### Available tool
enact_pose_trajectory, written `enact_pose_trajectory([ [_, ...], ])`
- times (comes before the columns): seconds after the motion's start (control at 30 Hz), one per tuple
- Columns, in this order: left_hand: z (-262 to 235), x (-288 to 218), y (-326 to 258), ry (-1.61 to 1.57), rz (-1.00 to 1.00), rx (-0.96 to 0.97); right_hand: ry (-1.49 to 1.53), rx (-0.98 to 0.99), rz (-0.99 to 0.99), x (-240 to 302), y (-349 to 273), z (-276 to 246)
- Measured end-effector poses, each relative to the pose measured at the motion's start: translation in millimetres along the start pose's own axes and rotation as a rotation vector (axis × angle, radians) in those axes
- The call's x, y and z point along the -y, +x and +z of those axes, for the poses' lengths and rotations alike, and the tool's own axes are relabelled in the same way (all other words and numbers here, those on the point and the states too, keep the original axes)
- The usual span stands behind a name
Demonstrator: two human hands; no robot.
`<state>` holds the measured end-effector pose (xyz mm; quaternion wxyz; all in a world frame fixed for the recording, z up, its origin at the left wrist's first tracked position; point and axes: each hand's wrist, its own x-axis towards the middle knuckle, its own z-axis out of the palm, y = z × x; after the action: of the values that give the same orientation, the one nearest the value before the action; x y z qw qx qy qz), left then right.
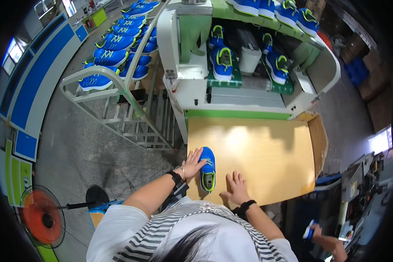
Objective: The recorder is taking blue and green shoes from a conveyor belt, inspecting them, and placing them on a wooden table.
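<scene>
A blue sneaker (208, 162) with a yellow-green collar lies on the light wooden tabletop (266, 161), its toe pointing away from me. My left hand (192, 164) rests against the shoe's left side, fingers stretched out and the tips touching its upper near the laces. To the right of the shoe, my right hand (237, 187) lies flat on the wood, fingers spread and nothing in it. A gap of bare tabletop separates that hand from the sneaker.
Beyond the tabletop stands a white and green machine (249, 101) carrying several blue sneakers. A metal rack (118, 102) at the far left holds rows more. An orange fan (41, 217) stands at the left. At the lower right, another person's hand (317, 231) holds a blue-and-white item.
</scene>
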<state>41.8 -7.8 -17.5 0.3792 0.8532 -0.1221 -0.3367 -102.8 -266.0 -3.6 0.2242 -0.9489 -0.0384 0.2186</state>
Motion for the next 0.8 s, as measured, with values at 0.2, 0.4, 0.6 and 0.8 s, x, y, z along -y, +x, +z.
enact_pose_trajectory([
  [0.2,6.0,26.9,26.7,0.078,0.183,-0.088,-0.113,-0.159,0.048,14.6,3.2,9.2],
  [0.4,2.2,25.3,24.1,0.116,0.148,-0.027,-0.079,-0.211,0.053,25.7,-3.1,4.8],
  [0.6,2.5,33.0,21.2,0.105,0.168,-0.027,0.121,-0.657,0.046,35.5,26.6,-50.6],
  [0.8,5.3,32.4,20.3,0.1,0.161,-0.023,-0.031,-0.72,-0.219,39.3,85.9,-115.2],
])
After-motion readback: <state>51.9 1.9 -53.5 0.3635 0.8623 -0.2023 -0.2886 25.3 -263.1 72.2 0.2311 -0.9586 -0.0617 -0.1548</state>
